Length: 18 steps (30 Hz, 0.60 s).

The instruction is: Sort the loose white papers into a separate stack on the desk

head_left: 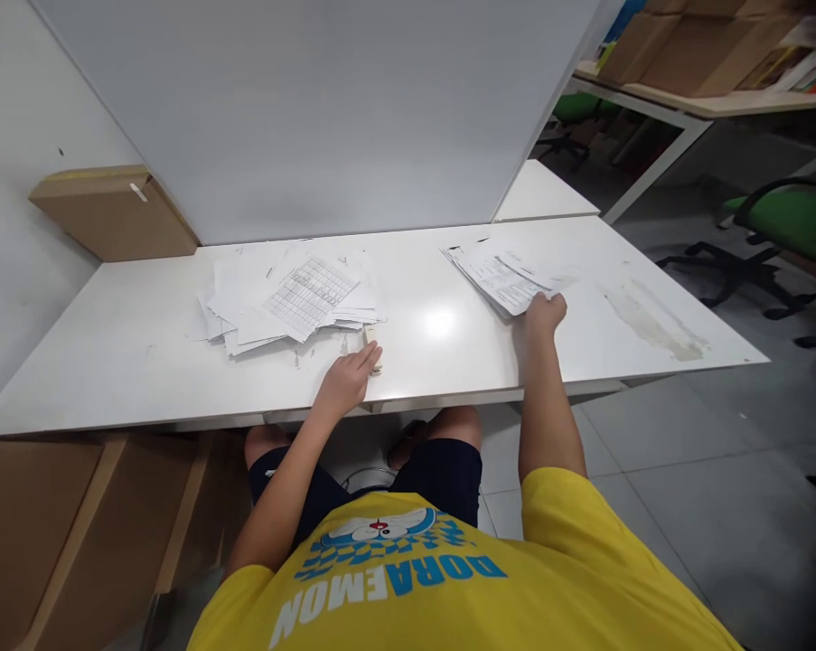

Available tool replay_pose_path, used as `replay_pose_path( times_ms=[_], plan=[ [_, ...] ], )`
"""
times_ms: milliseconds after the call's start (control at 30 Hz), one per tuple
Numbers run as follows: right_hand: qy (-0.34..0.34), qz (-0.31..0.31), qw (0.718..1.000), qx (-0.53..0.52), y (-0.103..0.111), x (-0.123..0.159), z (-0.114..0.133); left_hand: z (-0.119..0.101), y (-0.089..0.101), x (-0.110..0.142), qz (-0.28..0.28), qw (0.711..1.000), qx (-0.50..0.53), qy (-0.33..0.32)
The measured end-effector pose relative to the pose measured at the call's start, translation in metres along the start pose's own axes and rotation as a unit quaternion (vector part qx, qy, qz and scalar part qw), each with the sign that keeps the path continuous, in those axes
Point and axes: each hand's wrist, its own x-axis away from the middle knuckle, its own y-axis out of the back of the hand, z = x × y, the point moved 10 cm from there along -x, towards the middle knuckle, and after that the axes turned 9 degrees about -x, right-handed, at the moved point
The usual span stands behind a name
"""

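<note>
- Right hand (545,316): fingers closed on the near right corner of a thin sheaf of papers (506,278); the sheaf extends away and to the left from the fingertips.
- Left hand (348,380): fingers extended over a small pale object (370,335), its ends showing beyond and nearer than the fingertips. Cannot tell whether they grip it or merely rest on it; its identity is unclear.
- Loose paper pile (313,298): just beyond and left of the left fingertips, edges splayed unevenly on the white table (143,380).
- Risk: sheaf could fan out or crease, since the hold is at one corner only and its far left edges look staggered.
- Risk: pile could slide or scatter if the left fingers push the pale object into its near edge.
- Risk: pale object could drop off, cause being a nudge toward the table's near edge.
</note>
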Motion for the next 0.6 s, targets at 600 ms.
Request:
replay_pose_path(
  times_ms=[600],
  plan=[
    [-0.105, 0.024, 0.983, 0.149, -0.046, 0.009, -0.026, -0.003, 0.001, 0.008, -0.024, 0.999, 0.047, 0.008]
  ],
)
